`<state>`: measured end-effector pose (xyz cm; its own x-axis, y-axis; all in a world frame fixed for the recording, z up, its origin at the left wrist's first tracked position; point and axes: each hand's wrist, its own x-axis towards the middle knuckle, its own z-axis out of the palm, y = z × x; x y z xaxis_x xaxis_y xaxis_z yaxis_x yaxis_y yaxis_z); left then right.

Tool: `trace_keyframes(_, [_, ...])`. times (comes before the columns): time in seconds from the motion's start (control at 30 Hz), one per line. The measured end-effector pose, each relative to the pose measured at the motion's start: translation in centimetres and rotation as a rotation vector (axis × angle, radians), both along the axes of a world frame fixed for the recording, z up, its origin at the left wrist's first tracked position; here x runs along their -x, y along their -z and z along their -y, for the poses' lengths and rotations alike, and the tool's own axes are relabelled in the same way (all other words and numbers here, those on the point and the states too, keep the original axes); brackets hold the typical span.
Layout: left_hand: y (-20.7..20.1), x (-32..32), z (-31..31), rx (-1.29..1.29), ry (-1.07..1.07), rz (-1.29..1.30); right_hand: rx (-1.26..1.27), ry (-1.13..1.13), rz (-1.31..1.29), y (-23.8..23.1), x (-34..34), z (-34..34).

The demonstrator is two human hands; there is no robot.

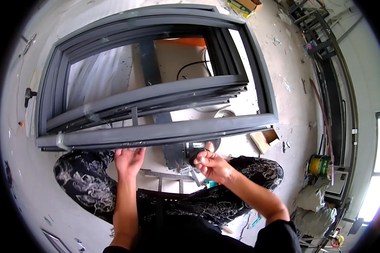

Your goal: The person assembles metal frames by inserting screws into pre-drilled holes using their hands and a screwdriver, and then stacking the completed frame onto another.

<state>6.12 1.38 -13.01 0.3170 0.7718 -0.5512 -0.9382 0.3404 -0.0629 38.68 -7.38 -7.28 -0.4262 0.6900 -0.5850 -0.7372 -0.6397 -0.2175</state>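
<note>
A stack of dark grey metal window frames (164, 127) lies in front of me, its near rail just above my hands. My left hand (128, 162) is palm up at that rail, its fingers reaching under the edge and their tips partly hidden. To the right, my right hand (214, 166) is closed in a pinch a little below the rail. A small dark thing shows at its fingertips, too unclear to name. A strip of clear tape (62, 141) clings to the rail's left end.
Under the frames stand a dark metal support (173, 156) and a round metal bowl (224, 113). An open cardboard box (264, 140) sits to the right. A black power drill (30, 96) lies far left. Sacks (312, 217) and a green-yellow bucket (318, 165) stand by the right wall.
</note>
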Motion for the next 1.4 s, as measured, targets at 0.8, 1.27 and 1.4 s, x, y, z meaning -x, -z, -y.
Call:
trace_keyframes(0.8, [-0.2, -1.0, -0.7, 0.030, -0.043, -0.014, -0.074, 0.316, -0.192, -16.2, 13.8, 5.5])
trace_keyframes(1.27, [-0.7, -1.1, -0.7, 0.052, -0.052, -0.004, 0.015, 0.298, -0.247, -15.9, 14.8, 4.7])
trace_keyframes(1.4, [-0.8, -1.1, -0.6, 0.051, -0.049, -0.027, -0.019, 0.272, -0.291, -16.0, 15.0, 4.4])
